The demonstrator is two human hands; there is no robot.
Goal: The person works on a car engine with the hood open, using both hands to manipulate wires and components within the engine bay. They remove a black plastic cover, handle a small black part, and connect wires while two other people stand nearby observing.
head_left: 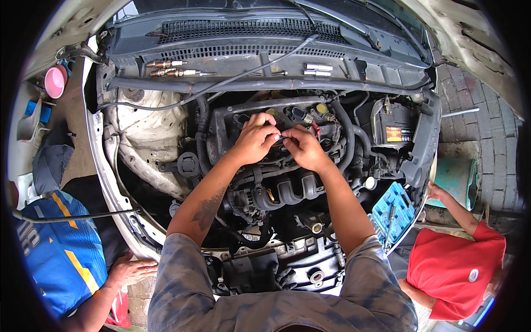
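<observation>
Head view: the left hand and right hand meet above the engine, near its rear edge, fingertips closed on what appears to be a small dark part. Spark plugs lie near the left end of the cowl ledge.

Bright daylight, strong fisheye distortion.

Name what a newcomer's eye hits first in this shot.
Probably the left hand and right hand, fingertips close together over the engine at mid-frame, at something too small to make out. Then the loud colours: a red shirt at lower right, a blue jersey at lower left and a bright blue tool case at the bay's right front corner.
</observation>
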